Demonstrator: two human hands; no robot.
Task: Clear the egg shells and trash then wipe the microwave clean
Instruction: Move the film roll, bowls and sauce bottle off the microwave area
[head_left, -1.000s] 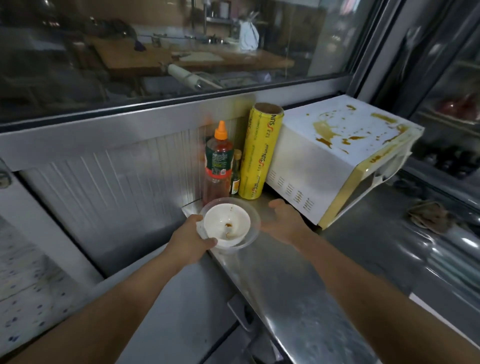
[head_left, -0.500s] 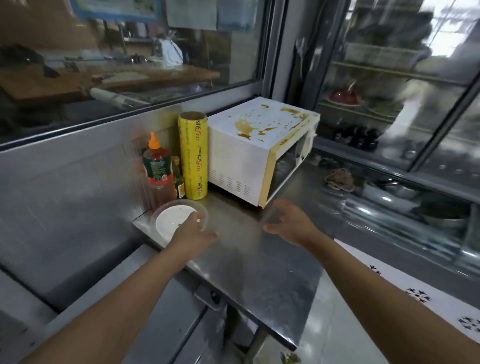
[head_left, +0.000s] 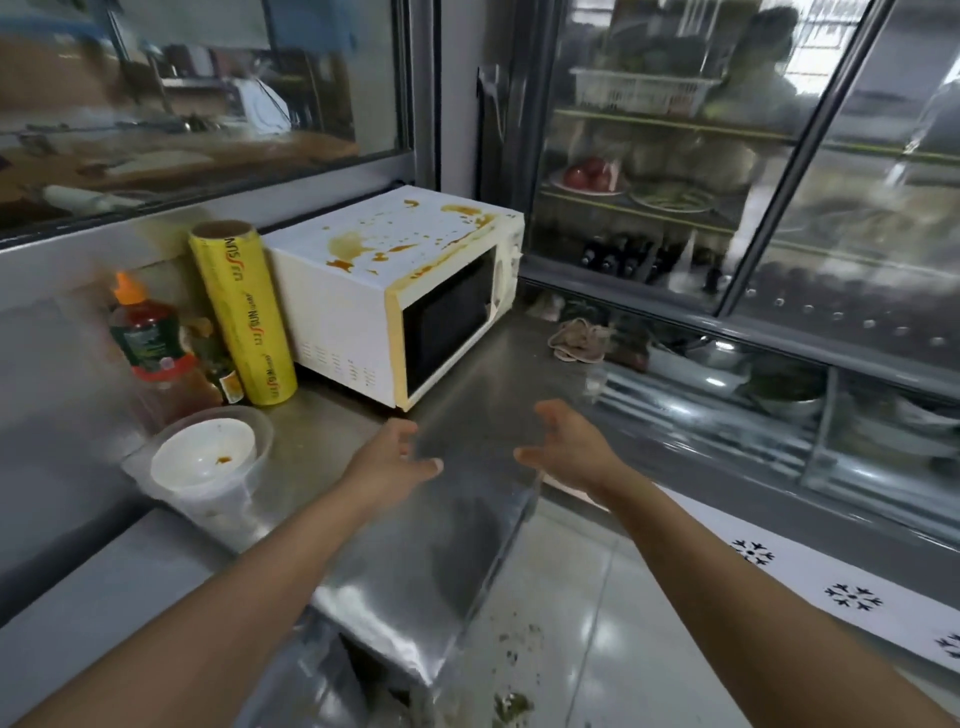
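Two hands, left hand and right hand, empty, fingers spread, frame centre; microwave upper centre on table: heavy, rigid, sticky top; wipe, hold sides

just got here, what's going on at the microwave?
A person's left hand and right hand are both open and empty above the steel counter, holding nothing. The white microwave, door shut, has brown splatter across its top. A stained white bowl sits in a clear container at the left.
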